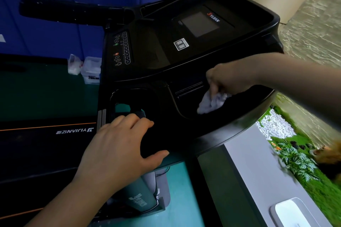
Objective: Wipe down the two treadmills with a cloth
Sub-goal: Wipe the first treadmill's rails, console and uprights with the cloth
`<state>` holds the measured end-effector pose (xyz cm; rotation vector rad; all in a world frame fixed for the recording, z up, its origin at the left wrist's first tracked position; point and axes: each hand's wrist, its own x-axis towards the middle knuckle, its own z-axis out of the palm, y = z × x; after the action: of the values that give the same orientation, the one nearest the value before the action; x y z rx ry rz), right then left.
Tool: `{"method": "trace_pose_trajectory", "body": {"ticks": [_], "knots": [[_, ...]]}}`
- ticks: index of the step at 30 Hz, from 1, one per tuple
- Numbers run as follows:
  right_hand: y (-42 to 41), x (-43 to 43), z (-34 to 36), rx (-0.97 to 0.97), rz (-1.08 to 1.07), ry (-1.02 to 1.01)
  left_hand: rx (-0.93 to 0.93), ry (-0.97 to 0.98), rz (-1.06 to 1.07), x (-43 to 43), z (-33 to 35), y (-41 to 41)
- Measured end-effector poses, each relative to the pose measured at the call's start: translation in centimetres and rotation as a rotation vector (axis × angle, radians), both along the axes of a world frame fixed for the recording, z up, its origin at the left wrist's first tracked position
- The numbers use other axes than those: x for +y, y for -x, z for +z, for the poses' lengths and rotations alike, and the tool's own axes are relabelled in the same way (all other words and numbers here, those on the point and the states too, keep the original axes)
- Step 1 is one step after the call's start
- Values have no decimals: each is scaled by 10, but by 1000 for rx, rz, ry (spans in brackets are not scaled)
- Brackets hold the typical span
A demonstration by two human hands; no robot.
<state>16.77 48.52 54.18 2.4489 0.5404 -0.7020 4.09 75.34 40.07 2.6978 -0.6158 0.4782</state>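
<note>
The left hand (118, 145) rests on the near edge of the treadmill console (166, 72), fingers loosely spread and holding nothing, their tips just short of the cup-holder opening (132, 101). Further right, the white cloth (212, 102) lies bunched in the console's shallow tray, directly beneath the curled fingers of the right hand (228, 79), which grip its top. This looks like the console wipe on one treadmill. Next, the cloth wants pressing flat and dragging through the tray's corners, then up toward the display (200, 24) beyond the knuckles.
</note>
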Motion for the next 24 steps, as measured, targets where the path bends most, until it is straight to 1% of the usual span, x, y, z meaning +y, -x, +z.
{"method": "trace_pose_trajectory", "body": {"ticks": [4,6,7,9,11,12,13,14,17,19,21,24], "knots": [[20,28,-33,112,120,-106,1,1,-4,0,1,2],[18,31,-35,127,95,-140,0,0,0,0,2,3],[17,29,-31,116,41,-182,-5,0,3,0,3,3],[12,21,-22,13,-64,-310,-6,0,7,-1,3,2],[5,15,-15,-166,-54,-434,0,-4,4,-1,3,3],[2,16,-16,-238,-24,-463,0,-9,2,-1,3,2],[0,21,-19,-278,11,-467,-1,-14,-1,-1,3,2],[-3,28,-27,-287,36,-422,-1,-18,-1,-1,2,2],[-16,52,-56,-250,36,-255,-4,-24,4,-1,2,1],[-22,62,-59,-224,29,-185,-4,-23,6,-1,1,1],[-22,58,-52,-212,77,-197,-10,-21,5,-1,1,1],[-13,43,-45,-138,63,-269,-12,-19,9,-1,0,1]]}}
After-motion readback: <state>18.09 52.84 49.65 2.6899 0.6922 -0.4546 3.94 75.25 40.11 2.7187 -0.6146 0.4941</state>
